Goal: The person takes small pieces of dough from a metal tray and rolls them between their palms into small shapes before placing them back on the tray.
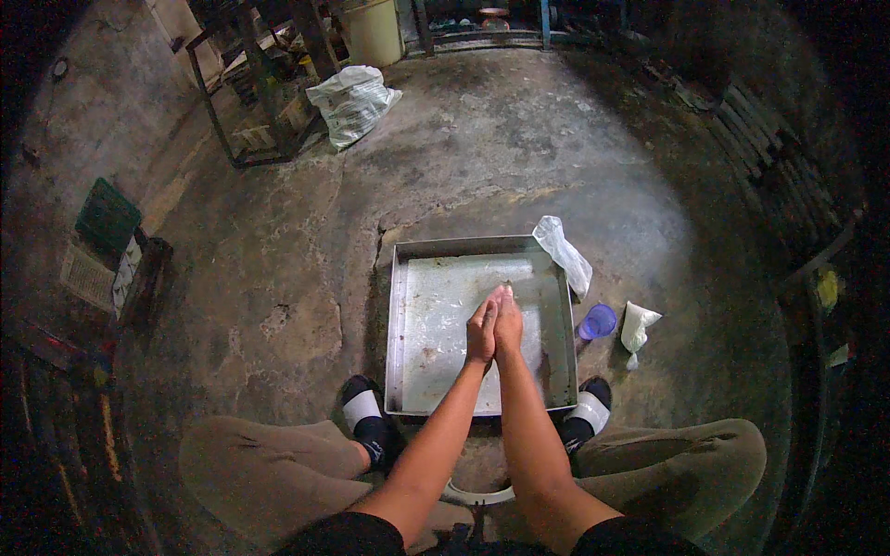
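Count: one tray, one clear bag, one cup, one pouch, two sandals, one sack.

Tray: square, shallow, metallic grey, with low upright walls on all four sides. The inner base is pale and carries whitish smears and small brown marks. The tray lies flat on the concrete floor, directly in front of the person and between the two feet.

Adjacent items: the clear bag drapes over the far right corner of the tray. The cup, blue-violet and translucent, is on the floor just beside the right wall. The pouch, white with a knotted near end, lies to the right of the cup, apart from it. The sandals, each with a white strap, are at the near corners, one per side. The sack, whitish and crumpled, is on the floor well beyond the tray.

Grips: the left grip and the right grip are above the tray base, right of its centre. They meet palm to palm, fingers extended forward and close together rather than clenched. The palm surfaces are hidden; whether the grips hold anything between them cannot be told.
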A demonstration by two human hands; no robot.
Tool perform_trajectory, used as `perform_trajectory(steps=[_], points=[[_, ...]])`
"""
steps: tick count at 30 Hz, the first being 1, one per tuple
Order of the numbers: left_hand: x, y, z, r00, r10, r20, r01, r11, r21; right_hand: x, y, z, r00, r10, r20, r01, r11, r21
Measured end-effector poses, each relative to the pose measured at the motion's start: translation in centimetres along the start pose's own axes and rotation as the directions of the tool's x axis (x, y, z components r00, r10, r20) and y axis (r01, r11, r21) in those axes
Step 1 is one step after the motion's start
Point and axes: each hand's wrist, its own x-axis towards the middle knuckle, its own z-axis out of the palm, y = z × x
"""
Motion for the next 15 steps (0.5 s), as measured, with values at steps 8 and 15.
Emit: perform_trajectory(steps=[8,15], points=[[2.9,0.1,-3.2,0.739,-0.549,-0.390,0.223,0.746,-0.628,-1.5,0.0,1.3,0.831,0.381,0.404,-0.541,0.724,0.429],[2.4,-1.7,-3.4,0.766,-0.626,-0.146,0.432,0.669,-0.605,-2.9,0.0,0.3,0.864,0.146,0.481,-0.442,0.676,0.589]])
